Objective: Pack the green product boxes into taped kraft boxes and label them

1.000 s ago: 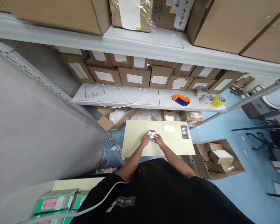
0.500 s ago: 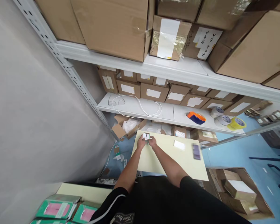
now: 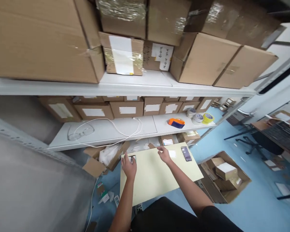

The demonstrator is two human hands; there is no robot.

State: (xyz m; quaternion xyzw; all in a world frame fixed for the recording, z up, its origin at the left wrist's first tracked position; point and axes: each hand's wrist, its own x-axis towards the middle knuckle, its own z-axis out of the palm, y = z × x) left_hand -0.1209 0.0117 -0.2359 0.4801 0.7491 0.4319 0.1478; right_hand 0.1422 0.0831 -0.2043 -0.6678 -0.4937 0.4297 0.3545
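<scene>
My left hand (image 3: 129, 166) is at the left end of the pale yellow board (image 3: 149, 177), its fingers around a small white-and-dark flat item (image 3: 133, 157). Most of that item is hidden by the hand, so its kind is unclear. Over the board's back edge my right hand (image 3: 164, 155) is held apart from the left, fingers loosely stretched and nothing seen in them. Just to its right a white card-like rectangle (image 3: 172, 154) lies on the board. Farther right lies a blurred purple object (image 3: 186, 153).
Behind the board a shelf (image 3: 147, 125) carries a white cable (image 3: 103, 120), glasses (image 3: 81, 132), an orange-and-blue tape dispenser (image 3: 176, 123) and tape rolls (image 3: 208, 118). An open carton (image 3: 94, 165) stands at the left. Another carton (image 3: 243, 184) with boxes is on the right floor.
My hands have parted: the right moved away toward the white rectangle, while the left keeps the small item. The view has swung to the right.
</scene>
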